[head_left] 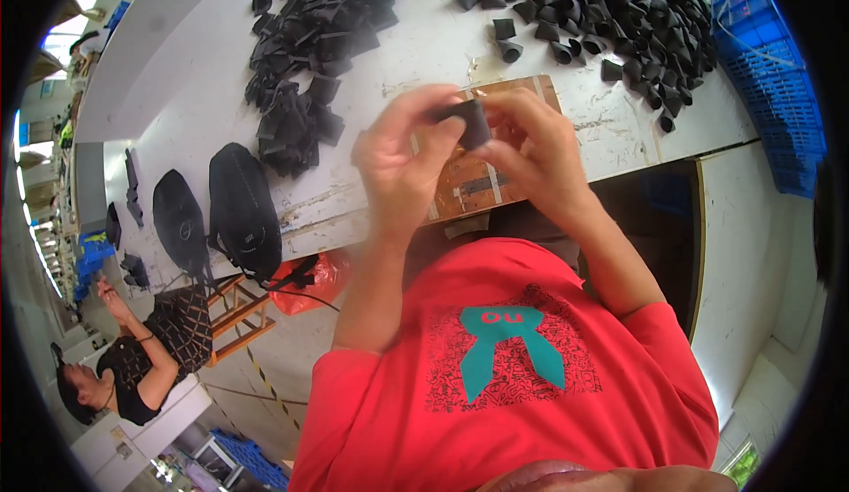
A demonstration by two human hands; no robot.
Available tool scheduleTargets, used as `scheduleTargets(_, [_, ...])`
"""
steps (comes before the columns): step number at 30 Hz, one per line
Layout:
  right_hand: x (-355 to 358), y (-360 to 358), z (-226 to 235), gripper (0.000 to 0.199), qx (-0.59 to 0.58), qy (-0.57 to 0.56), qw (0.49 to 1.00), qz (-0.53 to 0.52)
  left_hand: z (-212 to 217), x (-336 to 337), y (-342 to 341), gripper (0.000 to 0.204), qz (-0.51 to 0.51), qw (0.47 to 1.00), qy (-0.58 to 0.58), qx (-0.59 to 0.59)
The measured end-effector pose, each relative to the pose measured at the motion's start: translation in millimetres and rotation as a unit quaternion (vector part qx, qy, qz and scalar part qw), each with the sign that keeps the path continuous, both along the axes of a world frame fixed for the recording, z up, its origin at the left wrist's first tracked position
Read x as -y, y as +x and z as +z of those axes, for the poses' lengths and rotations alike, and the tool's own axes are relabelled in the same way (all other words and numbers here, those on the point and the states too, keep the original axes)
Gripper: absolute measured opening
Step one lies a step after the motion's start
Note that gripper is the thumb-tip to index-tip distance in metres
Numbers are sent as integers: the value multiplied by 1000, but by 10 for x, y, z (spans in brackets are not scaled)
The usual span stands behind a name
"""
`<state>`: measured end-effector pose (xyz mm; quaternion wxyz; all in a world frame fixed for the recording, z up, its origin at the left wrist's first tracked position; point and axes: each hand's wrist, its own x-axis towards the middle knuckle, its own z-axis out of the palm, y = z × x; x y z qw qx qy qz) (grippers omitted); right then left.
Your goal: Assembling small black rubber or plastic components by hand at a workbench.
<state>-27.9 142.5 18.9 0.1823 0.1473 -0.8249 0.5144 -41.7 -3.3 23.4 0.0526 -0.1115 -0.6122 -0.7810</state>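
Observation:
In front of my chest, above the table's near edge, a small black fabric piece [475,126] is bent into a short loop or tube. My left hand [402,156] pinches its left side between thumb and fingers. On the other side my right hand [541,147] grips its edge, the fingers slightly blurred. Beneath both hands lies a brown board [464,183] with strips of tape. Beyond my left hand is a heap of flat black fabric pieces [309,45]; beyond my right hand, a heap of black pieces shaped into tubes [610,15].
Two black pouches with cords, one larger [245,205] and one smaller [179,218], lie on the white table [424,41] at left. A blue crate [769,94] stands at the right end. Below left are a red plastic bag [309,293], a wooden stool [240,333] and another person [133,364].

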Motion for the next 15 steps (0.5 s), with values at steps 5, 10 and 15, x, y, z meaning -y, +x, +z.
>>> scheduleTargets(5, [7,23,273,28,67,16,996,63,-74,0,15,7,53,993,-103,-34])
scheduleTargets(10, [11,-37,155,13,-33,107,994,-16,-170,-20,-6,11,85,981,-137,-109])
scheduleTargets(15, [-213,-174,191,14,129,-216,966,52,-675,342,-79,11,303,908,-289,-24])
